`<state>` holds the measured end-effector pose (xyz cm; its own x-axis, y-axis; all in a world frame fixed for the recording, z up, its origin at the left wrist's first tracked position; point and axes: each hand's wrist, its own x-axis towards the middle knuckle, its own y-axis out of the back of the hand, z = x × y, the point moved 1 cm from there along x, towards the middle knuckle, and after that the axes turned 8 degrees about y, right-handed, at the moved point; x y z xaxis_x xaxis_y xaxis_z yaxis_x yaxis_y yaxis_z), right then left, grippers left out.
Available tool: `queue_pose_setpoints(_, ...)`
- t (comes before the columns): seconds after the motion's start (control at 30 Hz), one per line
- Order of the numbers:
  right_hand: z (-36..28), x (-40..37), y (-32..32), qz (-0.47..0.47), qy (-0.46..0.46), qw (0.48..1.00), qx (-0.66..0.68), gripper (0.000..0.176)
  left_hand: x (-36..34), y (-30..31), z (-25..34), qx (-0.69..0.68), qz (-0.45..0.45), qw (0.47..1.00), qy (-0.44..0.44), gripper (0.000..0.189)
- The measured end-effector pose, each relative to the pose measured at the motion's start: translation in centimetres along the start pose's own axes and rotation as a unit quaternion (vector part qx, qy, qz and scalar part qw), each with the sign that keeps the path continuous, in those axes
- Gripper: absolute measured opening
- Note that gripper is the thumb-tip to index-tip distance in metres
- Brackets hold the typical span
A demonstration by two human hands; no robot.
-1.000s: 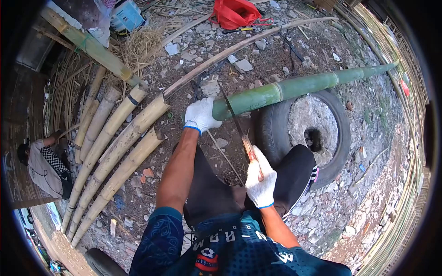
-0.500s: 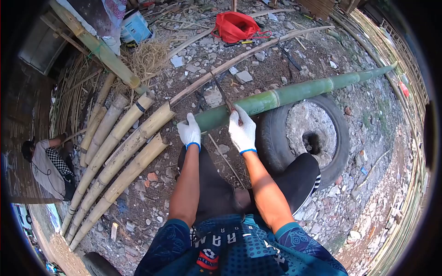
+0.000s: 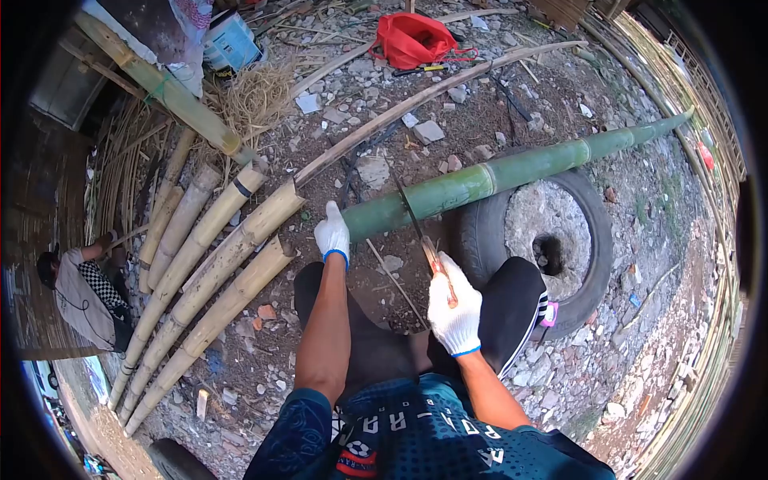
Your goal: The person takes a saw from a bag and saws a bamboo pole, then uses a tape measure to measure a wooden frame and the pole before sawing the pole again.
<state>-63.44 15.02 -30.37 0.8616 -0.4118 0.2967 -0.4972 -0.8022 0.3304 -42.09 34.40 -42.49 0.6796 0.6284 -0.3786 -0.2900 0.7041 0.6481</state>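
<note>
A long green bamboo pole (image 3: pixel 528 170) lies slanting across the ground, resting over the edge of a tyre (image 3: pixel 480 232). My left hand (image 3: pixel 332 232), in a white glove, is closed on its near left end, the thumb pointing up. In my gloved right hand (image 3: pixel 454 308) is the orange handle of a handsaw (image 3: pixel 411 210). Its thin dark blade lies across the bamboo, a short way right of my left hand, with the tip reaching past the far side. My right hand sits back from the pole, near my bent knee.
Cut tan bamboo poles (image 3: pixel 210 326) lie to the left. A long split strip (image 3: pixel 384 120) runs beyond the green pole. Farther off are a red bag (image 3: pixel 412 44), a paint bucket (image 3: pixel 230 44) and rubble. A person (image 3: pixel 88 296) crouches at far left. Concrete (image 3: pixel 524 216) fills the tyre.
My right hand has drawn back toward my body and to the right, pulling the saw across the bamboo. My left hand stays at the pole's end.
</note>
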Motion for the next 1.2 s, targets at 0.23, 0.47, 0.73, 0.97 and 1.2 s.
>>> queue_pose_setpoints(0.23,-0.2,7.0,-3.8,-0.031,-0.098,0.995,-0.002,0.037,-0.6,0.3,-0.2,-0.016,-0.002,0.999,-0.042,0.076)
queue_pose_setpoints(0.47,-0.5,2.0,0.3,-0.011,-0.062,0.998,-0.025,0.036,0.0,-0.2,-1.9,-0.041,-0.019,0.998,-0.048,0.076)
queue_pose_setpoints(0.73,1.3,-1.7,0.5,-0.019,-0.027,0.999,-0.013,0.036,-0.7,0.2,-0.2,0.031,0.02,0.998,-0.05,0.074)
queue_pose_setpoints(0.97,1.9,9.4,-6.4,-0.044,-0.076,0.996,-0.027,0.037,-0.7,0.8,-0.5,-0.05,-0.063,0.996,-0.026,0.07)
queue_pose_setpoints(1.2,-0.2,-3.3,2.5,-0.025,-0.069,0.997,-0.021,0.035,0.8,-0.4,-1.1,-0.004,-0.015,0.999,-0.043,0.073)
